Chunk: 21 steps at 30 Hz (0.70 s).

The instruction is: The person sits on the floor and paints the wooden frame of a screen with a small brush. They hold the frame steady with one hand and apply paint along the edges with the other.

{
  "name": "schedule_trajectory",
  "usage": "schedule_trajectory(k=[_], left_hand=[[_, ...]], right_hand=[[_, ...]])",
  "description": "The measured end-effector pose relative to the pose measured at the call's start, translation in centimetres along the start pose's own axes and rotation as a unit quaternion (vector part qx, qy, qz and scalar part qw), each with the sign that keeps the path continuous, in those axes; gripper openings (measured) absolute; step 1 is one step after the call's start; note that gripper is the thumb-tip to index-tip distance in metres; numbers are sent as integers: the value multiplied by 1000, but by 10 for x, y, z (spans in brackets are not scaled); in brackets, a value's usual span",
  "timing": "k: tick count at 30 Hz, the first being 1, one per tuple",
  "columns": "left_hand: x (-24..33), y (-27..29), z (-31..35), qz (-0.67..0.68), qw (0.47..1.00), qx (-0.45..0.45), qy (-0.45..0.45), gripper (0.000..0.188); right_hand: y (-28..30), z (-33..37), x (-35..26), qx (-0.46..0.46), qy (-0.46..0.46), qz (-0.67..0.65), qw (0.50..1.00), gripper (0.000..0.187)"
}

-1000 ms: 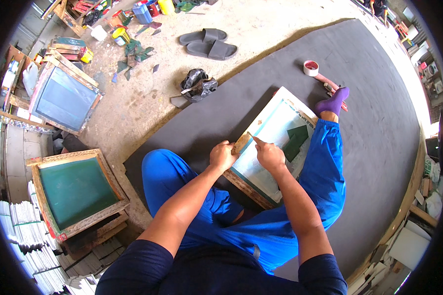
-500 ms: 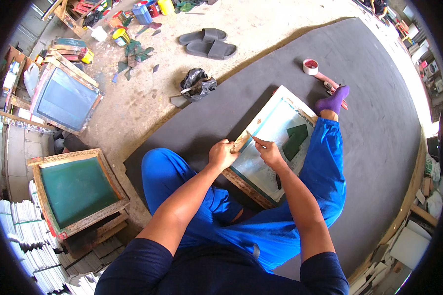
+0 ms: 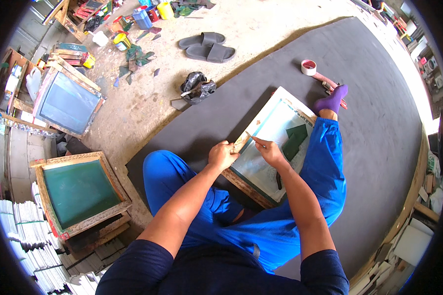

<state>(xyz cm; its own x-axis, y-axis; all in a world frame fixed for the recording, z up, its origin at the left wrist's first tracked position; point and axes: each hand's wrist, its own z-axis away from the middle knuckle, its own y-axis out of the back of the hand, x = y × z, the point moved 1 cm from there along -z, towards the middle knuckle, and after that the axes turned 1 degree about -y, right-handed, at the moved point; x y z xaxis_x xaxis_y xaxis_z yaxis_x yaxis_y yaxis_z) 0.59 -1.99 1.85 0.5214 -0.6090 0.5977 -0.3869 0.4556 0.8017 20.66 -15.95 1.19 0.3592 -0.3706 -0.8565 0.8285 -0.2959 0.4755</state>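
Observation:
A wooden screen-printing frame (image 3: pixel 265 109) with pale mesh lies tilted across the dark mat between my legs. My left hand (image 3: pixel 223 156) is closed around its left side bar, thumb on top. My right hand (image 3: pixel 269 151) pinches a thin, pointed tool (image 3: pixel 249 134), its tip against the same bar just beyond my left hand. The tool's exact kind is too small to make out. On the mesh, right of my right hand, rests a dark green angular piece (image 3: pixel 295 139). A slim black object (image 3: pixel 278 181) shows beside my right forearm, partly hidden by it.
Near my purple-socked foot (image 3: pixel 332 101) are a tape roll (image 3: pixel 308 68) and a red-handled tool (image 3: pixel 343 104). Beyond the mat's left edge lie black slippers (image 3: pixel 210 52), a black plastic bag (image 3: pixel 197 88), a green-meshed frame (image 3: pixel 79 189), a blue-grey frame (image 3: pixel 66 103) and paper stacks (image 3: pixel 29 219).
The view has shifted very slightly. Both hands keep almost the same place on the frame, with the tool's tip still at the side bar.

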Motion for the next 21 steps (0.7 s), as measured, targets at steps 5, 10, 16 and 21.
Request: schedule_trajectory(k=[5,10,16,21], left_hand=[[-4,0,0,-14,1000,-7,1,46],[-3,-4,1,-31,999,18,-13,46],[2,9,0,-21,999,-27,20,50],[5,5,-2,-4,1000,-29,11,48]], right_hand=[[10,9,-40,-25,-25,184,982,40],[3,-8,-2,-18,1,-14,1000,41],[17,-10,-25,-73,-180,-87,977,39],[-8,-22,42,26,100,-9,995,42]])
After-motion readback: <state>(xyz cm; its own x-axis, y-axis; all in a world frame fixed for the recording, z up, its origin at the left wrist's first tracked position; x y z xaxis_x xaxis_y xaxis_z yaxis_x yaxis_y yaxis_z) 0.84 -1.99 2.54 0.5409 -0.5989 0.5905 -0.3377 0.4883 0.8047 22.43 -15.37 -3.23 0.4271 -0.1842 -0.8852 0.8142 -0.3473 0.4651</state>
